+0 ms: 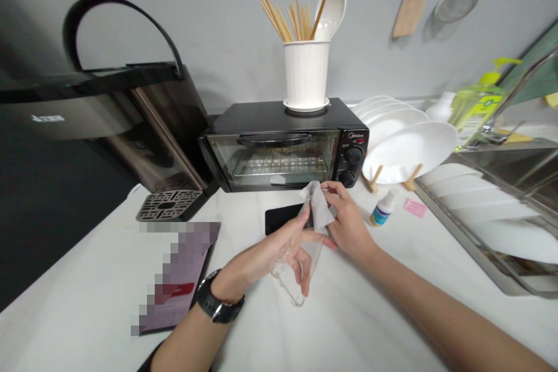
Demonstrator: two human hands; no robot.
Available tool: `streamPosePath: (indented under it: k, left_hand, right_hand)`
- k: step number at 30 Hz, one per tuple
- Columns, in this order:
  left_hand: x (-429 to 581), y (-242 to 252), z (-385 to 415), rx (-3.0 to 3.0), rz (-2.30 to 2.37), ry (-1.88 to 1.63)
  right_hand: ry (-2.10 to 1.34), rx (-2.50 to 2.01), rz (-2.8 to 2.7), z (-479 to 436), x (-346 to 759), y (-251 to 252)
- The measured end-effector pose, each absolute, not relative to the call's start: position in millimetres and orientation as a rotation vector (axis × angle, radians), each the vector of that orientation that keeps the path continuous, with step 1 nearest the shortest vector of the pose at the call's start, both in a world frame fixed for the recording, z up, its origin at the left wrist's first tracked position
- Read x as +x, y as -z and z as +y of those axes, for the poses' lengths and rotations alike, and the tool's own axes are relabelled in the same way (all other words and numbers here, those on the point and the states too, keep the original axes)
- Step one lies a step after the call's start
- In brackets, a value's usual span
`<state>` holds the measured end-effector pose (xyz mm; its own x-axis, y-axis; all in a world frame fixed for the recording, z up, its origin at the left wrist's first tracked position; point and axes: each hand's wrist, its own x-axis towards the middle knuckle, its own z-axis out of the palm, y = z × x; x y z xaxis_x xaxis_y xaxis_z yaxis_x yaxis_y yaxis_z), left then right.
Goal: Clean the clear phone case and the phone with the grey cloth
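Note:
My left hand [265, 256], with a black watch on its wrist, holds a clear plastic phone case [291, 270] above the white counter. My right hand [349, 221] pinches a small white wipe [318, 204] and presses it against the upper end of the case. A black phone [283, 218] lies flat on the counter just behind my hands. A small white spray bottle [382, 209] with a blue label lies to the right of my right hand.
A black toaster oven [283, 148] stands behind, with a white utensil holder [306, 72] on top. A large black appliance [113, 116] is at left, white plates [410, 148] on a rack and a steel sink [501, 186] at right. A pink note [415, 207] and a dark tablet [174, 279] lie on the counter.

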<state>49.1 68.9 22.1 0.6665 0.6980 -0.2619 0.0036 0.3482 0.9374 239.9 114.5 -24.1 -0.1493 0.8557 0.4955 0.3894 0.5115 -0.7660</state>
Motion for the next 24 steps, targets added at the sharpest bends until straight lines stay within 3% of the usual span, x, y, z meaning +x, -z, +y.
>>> streamPosePath:
  k: [6,11,16,24]
  left_hand:
    - [48.7,-20.9,73.5,1.191,0.657,-0.513]
    - [47.7,-25.7,74.0,1.218,0.701,-0.432]
    - [45.7,-28.7,73.3,1.178,0.675,-0.412]
    - [46.9,-24.9,72.8,1.154,0.728,-0.522]
  right_hand:
    - [-0.863,-1.169,-1.651,112.0,238.0,26.2]
    - [-1.001,-0.953,-1.643,110.7,236.7,23.6]
    - [-0.874,-1.211,-1.668,113.5,241.4,23.3]
    - [-1.002,-1.082,-1.697,114.6,241.3,19.2]
